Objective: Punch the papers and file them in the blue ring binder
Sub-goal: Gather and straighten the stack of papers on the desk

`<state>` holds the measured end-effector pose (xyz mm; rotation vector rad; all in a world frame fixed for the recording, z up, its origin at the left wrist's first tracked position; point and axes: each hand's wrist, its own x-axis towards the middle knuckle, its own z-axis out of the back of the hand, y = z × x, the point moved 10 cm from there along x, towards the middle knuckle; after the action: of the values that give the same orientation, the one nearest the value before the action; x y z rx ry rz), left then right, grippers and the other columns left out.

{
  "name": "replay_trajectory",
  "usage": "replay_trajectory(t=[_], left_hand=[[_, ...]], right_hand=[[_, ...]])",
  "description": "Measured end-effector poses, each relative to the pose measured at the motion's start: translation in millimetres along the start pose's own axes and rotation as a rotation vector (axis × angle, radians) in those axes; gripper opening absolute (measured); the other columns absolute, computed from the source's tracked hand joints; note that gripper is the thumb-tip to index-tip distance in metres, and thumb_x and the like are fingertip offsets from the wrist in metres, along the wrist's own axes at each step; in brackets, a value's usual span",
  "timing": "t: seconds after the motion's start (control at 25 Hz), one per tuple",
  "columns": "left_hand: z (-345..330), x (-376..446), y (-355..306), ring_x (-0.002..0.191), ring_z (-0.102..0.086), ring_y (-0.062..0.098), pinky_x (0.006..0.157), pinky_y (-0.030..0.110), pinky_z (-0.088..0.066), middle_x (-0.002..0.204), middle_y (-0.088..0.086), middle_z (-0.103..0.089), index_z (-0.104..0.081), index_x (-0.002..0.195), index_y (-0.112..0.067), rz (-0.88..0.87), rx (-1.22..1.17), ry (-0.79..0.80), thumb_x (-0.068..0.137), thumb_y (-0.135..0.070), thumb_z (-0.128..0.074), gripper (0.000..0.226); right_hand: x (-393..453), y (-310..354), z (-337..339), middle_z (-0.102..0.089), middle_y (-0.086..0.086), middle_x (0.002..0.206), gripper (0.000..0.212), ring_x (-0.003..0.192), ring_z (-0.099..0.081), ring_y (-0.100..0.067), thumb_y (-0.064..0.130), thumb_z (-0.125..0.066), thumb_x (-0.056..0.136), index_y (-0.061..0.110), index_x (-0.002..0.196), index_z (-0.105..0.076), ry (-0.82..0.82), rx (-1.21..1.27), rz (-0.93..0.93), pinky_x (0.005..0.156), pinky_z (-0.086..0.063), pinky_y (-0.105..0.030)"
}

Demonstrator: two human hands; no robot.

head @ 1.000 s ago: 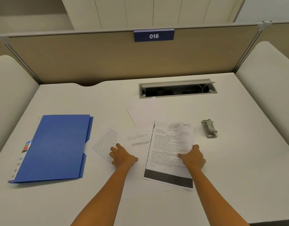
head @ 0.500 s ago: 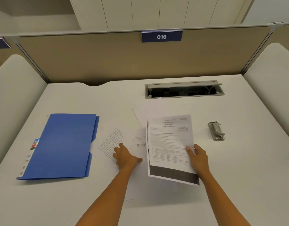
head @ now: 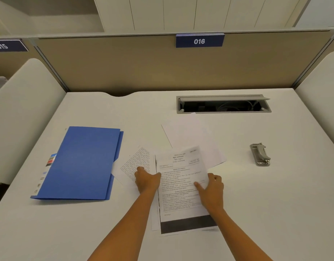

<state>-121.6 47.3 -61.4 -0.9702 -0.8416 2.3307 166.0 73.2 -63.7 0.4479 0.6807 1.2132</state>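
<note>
A printed sheet with a black band at its bottom [head: 181,187] lies in front of me on top of other papers. My right hand [head: 212,193] grips its right edge, thumb on top. My left hand [head: 146,180] rests at its left edge, fingers pressing on a text-covered sheet [head: 136,163] underneath. A blank white sheet [head: 188,134] lies further back. The closed blue ring binder [head: 83,162] lies flat to the left. A small metal hole punch [head: 260,154] stands to the right, apart from both hands.
The white desk [head: 275,204] has an open grey cable tray [head: 223,103] at the back. A beige partition with a "016" label [head: 199,41] closes the far side. White padded side panels [head: 21,113] flank the desk.
My right hand lifted the printed sheet, carried it left and set it down next to my left hand. The blank sheet behind it is now uncovered.
</note>
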Motion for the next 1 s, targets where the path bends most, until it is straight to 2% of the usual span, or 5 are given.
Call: replay_trajectory(t=[0.24, 0.52, 0.64, 0.8, 1.0], left_hand=[[0, 5, 6, 0.111, -0.054, 0.030, 0.075, 0.032, -0.047, 0.129, 0.012, -0.047, -0.045, 0.128, -0.006, 0.005, 0.038, -0.003, 0.077, -0.017, -0.078, 0.063], [47, 3, 42, 0.118, -0.043, 0.032, 0.100, 0.046, -0.041, 0.136, 0.018, -0.039, -0.037, 0.129, -0.007, 0.393, 0.152, -0.328, 0.073, -0.028, -0.083, 0.076], [50, 8, 45, 0.124, -0.041, 0.034, 0.103, 0.045, -0.040, 0.143, 0.020, -0.034, -0.031, 0.136, -0.006, 0.407, 0.113, -0.311, 0.072, -0.026, -0.084, 0.086], [50, 13, 42, 0.119, -0.047, 0.035, 0.098, 0.045, -0.047, 0.139, 0.023, -0.039, -0.030, 0.136, -0.006, 0.374, 0.117, -0.267, 0.066, -0.026, -0.090, 0.095], [48, 15, 37, 0.111, -0.055, 0.038, 0.092, 0.050, -0.052, 0.128, 0.023, -0.053, -0.033, 0.131, -0.008, 0.297, 0.036, -0.229, 0.069, -0.015, -0.087, 0.082]], right_hand=[[-5, 14, -22, -0.046, -0.008, 0.132, 0.072, 0.115, -0.053, -0.027, 0.028, -0.080, 0.073, 0.013, 0.130, -0.038, 0.058, 0.032, -0.029, 0.094, -0.048, -0.036], [-7, 6, -22, -0.066, 0.000, 0.112, 0.043, 0.083, -0.064, -0.019, 0.043, -0.073, 0.077, 0.021, 0.108, -0.053, 0.091, -0.029, -0.031, 0.075, -0.052, -0.029], [-11, 13, -15, -0.067, 0.002, 0.106, 0.023, 0.071, -0.060, -0.008, 0.039, -0.065, 0.086, 0.025, 0.100, -0.054, 0.094, 0.164, 0.041, 0.065, -0.048, -0.017], [-1, 15, 26, -0.068, 0.004, 0.098, 0.020, 0.084, -0.064, -0.006, 0.032, -0.062, 0.089, 0.019, 0.104, -0.061, -0.010, 0.436, 0.107, 0.079, -0.057, -0.034], [26, -13, 64, -0.068, 0.000, 0.109, 0.034, 0.094, -0.067, -0.023, 0.040, -0.060, 0.089, 0.021, 0.117, -0.057, -0.028, 0.714, -0.025, 0.073, -0.057, -0.035]])
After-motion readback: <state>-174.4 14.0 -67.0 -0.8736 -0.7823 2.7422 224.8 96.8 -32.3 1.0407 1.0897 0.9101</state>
